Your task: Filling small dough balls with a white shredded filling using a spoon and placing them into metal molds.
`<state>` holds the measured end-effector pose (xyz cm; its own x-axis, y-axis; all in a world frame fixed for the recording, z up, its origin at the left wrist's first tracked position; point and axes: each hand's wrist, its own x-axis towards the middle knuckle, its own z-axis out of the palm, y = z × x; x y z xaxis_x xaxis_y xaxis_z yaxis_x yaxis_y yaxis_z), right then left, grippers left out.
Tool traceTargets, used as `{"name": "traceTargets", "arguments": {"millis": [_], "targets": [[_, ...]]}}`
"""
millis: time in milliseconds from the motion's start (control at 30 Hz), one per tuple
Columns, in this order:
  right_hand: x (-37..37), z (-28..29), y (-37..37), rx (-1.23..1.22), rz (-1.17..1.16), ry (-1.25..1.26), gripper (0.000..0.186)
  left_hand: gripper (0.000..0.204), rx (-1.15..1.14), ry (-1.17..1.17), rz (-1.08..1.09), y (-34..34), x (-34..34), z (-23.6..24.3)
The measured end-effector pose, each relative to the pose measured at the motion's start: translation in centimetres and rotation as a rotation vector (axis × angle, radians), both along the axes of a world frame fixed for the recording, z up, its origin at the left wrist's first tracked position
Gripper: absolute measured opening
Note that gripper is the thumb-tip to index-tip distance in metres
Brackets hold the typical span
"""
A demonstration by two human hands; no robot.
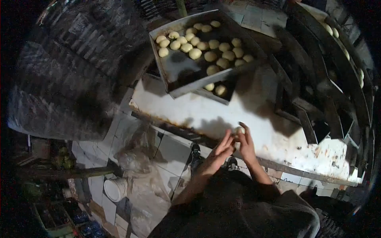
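Note:
My right hand has its fingers curved around a small pale dough ball above the white, stained worktop. My left hand is just left of it with fingers extended toward the ball; whether they touch it is unclear. Beyond my hands, a metal tray holds several round dough balls. It rests crookedly on a second tray, where more balls show.
Stacked dark metal trays stand at the right, some with dough balls. Crumpled plastic sheeting and a white bucket lie on the tiled floor at left. Crates sit lower left, below a large covered slatted mass.

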<state>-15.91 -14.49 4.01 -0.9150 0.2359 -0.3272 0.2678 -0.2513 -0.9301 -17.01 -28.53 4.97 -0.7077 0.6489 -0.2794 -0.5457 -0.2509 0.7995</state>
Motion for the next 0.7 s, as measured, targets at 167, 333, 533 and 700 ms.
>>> {"name": "traceTargets", "arguments": {"millis": [167, 333, 533, 700], "targets": [[0.7, -8.1, 4.0, 1.321, -0.016, 0.045, 0.042, 0.024, -0.192, 0.596, 0.016, -6.9, -14.6, 5.2], [-1.0, -21.1, 13.4, 1.647, -0.608, -0.126, 0.026, 0.014, -0.54, 1.156, -0.036, -4.6, -31.1, 9.6], [-6.0, -8.5, 0.8, 1.713, -0.279, -0.089, 0.038, 0.042, -1.173, 1.385, -0.517, 0.8, -39.4, 4.1], [-2.0, -8.5, 6.4, 1.764, -0.347, -0.237, 0.034, 0.031, -1.098, 1.558, -0.451, 2.0, -41.8, 1.9]]}}
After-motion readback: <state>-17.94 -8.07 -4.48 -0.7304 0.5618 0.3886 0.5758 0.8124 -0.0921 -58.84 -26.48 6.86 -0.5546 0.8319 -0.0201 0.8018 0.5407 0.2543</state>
